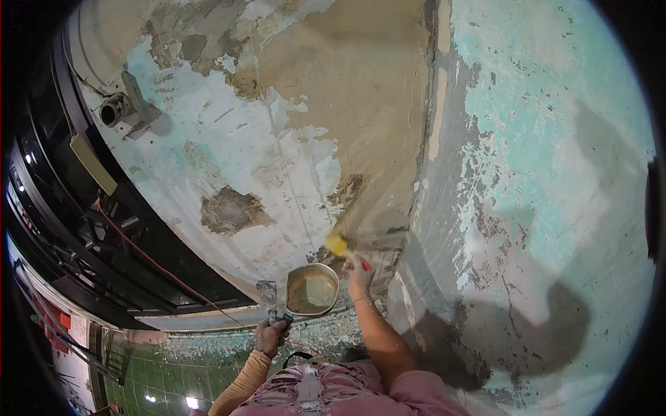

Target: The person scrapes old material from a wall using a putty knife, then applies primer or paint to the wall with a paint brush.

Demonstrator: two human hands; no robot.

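Observation:
My right hand [359, 274] is closed round the handle of a brush with a yellow head [336, 243]. The brush's head is at the patchy wall [298, 173], on the lower part of the brown area. Lower left, my left hand [269, 338] grips the dark handle of a scraper [266, 292], its grey blade pointing up. Between the two hands is a round pan [291, 305] with wet greyish stuff inside, close to the scraper's blade. Whether my left hand also holds the pan is hidden.
A pipe stub [114, 109] sticks out at the upper left. Dark window frames [173, 256] and a red cable [149, 255] run down the left side. Another peeling turquoise wall [541, 173] meets this one at a corner on the right. Green tiles [173, 374] cover the floor below.

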